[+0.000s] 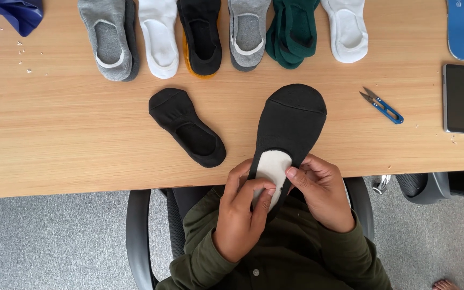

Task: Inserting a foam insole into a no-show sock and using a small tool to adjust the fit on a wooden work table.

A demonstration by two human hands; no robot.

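A black low-cut sock point(291, 121) is stretched over a white foot-shaped insert point(273, 164), its toe lying on the wooden table point(55, 139) and its heel over the front edge. My left hand point(243, 212) pinches the sock's heel opening and the insert from the left. My right hand point(320, 190) grips the sock's right edge, thumb on the insert. A second black sock point(186, 126) lies flat to the left, apart from both hands.
Along the far edge lie several socks: grey point(108, 37), white point(158, 37), black on yellow point(202, 37), grey point(248, 32), green point(291, 32), white point(346, 29). Blue thread snips point(382, 106) and a phone point(460, 98) lie right. A blue insole point(462, 27) sits far right.
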